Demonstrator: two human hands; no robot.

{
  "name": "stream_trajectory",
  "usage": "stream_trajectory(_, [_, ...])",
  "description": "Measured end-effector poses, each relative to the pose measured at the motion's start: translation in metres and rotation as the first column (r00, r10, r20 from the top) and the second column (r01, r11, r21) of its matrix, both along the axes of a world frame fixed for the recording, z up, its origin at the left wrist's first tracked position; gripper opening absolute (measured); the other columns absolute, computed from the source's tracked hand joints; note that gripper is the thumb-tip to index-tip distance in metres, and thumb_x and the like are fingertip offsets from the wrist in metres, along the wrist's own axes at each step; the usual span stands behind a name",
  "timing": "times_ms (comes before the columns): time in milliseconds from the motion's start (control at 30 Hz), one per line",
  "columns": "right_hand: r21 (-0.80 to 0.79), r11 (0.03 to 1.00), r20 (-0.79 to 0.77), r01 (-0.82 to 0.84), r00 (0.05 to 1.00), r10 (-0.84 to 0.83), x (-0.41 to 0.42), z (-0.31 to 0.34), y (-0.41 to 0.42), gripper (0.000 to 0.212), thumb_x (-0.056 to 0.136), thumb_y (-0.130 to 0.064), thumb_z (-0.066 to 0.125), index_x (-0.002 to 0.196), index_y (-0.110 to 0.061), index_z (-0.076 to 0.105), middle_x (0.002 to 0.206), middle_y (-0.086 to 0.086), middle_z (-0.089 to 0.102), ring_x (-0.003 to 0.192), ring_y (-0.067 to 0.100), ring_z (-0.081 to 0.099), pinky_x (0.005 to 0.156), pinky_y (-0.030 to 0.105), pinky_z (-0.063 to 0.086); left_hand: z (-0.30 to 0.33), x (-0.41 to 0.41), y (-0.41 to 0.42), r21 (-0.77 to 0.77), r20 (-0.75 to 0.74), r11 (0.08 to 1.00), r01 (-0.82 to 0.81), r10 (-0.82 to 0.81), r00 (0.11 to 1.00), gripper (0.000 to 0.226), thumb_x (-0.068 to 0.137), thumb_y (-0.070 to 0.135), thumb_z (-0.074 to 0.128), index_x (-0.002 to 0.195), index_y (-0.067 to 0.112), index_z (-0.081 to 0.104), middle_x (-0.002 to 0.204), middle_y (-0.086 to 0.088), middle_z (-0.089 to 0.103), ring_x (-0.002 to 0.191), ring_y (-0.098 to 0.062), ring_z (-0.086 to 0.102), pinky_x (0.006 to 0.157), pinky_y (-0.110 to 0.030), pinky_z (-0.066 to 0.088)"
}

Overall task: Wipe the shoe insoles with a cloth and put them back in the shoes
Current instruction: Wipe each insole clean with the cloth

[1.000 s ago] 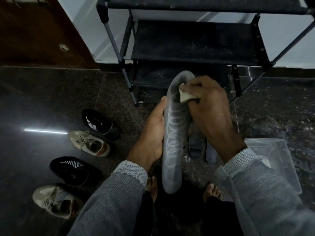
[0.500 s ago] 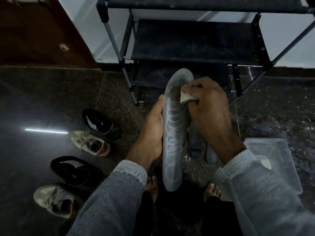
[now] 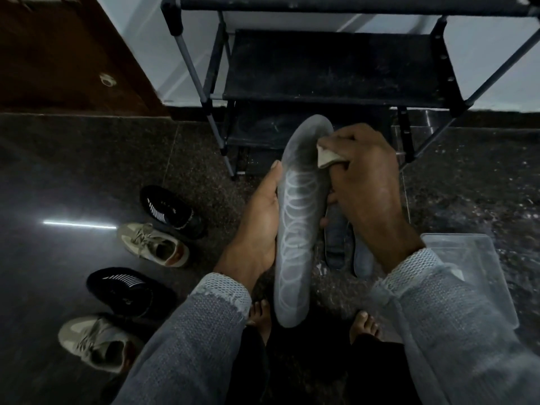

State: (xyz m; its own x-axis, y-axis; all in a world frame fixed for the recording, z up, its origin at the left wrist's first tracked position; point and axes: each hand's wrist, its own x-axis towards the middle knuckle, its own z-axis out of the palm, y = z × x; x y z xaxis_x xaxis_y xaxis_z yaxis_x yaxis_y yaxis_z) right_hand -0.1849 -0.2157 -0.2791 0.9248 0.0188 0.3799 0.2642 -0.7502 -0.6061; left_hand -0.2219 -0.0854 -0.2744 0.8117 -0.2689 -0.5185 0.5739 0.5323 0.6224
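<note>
Your left hand (image 3: 260, 217) grips grey insole (image 3: 295, 229) w/ fingers curled round its edge; right hand (image 3: 365, 182) fingers pinch cloth (image 3: 325, 156) against insole's far end

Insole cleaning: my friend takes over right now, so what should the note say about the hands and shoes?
Left hand holds the grey insole by its edge, fingers wrapped behind it.
Right hand pinches the cloth against the insole's upper end.
Two more insoles lie on the floor behind it.
Two black shoes and two beige shoes sit on the floor to the left.
Done: wiping is under way.
Left: finish this insole, check the others, and put every insole back in its shoe.
</note>
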Motion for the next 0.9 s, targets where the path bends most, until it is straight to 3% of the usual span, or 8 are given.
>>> stream_trajectory(333, [0.049, 0.998, 0.042, 0.032, 0.999, -0.034, 0.003, 0.003, -0.004, 0.024, 0.088, -0.004, 0.058, 0.108, -0.005, 0.071, 0.108, 0.008, 0.062, 0.1, 0.026, 0.058, 0.082, 0.037, 0.053, -0.007, 0.0, 0.003, -0.007, 0.068, 0.998, 0.061, -0.06, 0.996, 0.054, 0.102, 0.047, 0.029, 0.114, 0.01, 0.066, 0.107, -0.012, 0.071, 0.094, -0.024, 0.069, 0.086, -0.037, 0.056])
stream_trajectory(533, [0.053, 0.996, -0.031, -0.069, 0.997, 0.07, -0.002, -0.002, -0.001, 0.023, 0.079, -0.009, 0.062, 0.099, -0.009, 0.074, 0.096, 0.006, 0.061, 0.088, 0.025, 0.062, 0.067, 0.044, 0.056, -0.007, 0.003, 0.008, -0.042, 0.058, 0.999, 0.032, -0.029, 0.998, 0.051, 0.096, 0.048, 0.036, 0.114, 0.008, 0.061, 0.105, -0.014, 0.055, 0.09, -0.024, 0.054, 0.078, -0.034, 0.049])
stream_trajectory(600, [0.088, 0.994, -0.049, -0.061, 0.997, 0.065, -0.001, -0.004, -0.001, 0.022, 0.082, -0.009, 0.063, 0.102, -0.009, 0.073, 0.099, 0.004, 0.06, 0.09, 0.023, 0.062, 0.067, 0.043, 0.057, -0.008, 0.003, 0.007, -0.051, 0.054, 0.998, 0.033, -0.03, 0.998, 0.052, 0.099, 0.047, 0.033, 0.116, 0.007, 0.062, 0.105, -0.014, 0.059, 0.092, -0.024, 0.057, 0.08, -0.034, 0.051])
stream_trajectory(800, [0.131, 0.987, 0.019, 0.095, 0.995, -0.099, 0.004, 0.002, -0.006, 0.021, 0.089, -0.006, 0.059, 0.105, -0.006, 0.072, 0.106, 0.004, 0.063, 0.1, 0.019, 0.059, 0.084, 0.026, 0.051, -0.011, 0.0, 0.002, 0.01, 0.041, 0.995, 0.097, -0.097, 0.994, 0.055, 0.102, 0.046, 0.03, 0.116, 0.008, 0.067, 0.114, -0.014, 0.069, 0.103, -0.026, 0.065, 0.095, -0.039, 0.052])
stream_trajectory(900, [0.115, 0.992, -0.018, 0.06, 0.998, -0.058, 0.0, 0.002, -0.001, 0.02, 0.088, -0.006, 0.06, 0.105, -0.006, 0.072, 0.107, 0.006, 0.063, 0.1, 0.022, 0.059, 0.084, 0.033, 0.053, -0.01, 0.0, 0.004, -0.013, 0.041, 0.997, 0.081, -0.081, 0.996, 0.054, 0.102, 0.045, 0.029, 0.12, 0.007, 0.063, 0.109, -0.013, 0.068, 0.099, -0.023, 0.065, 0.091, -0.035, 0.053])
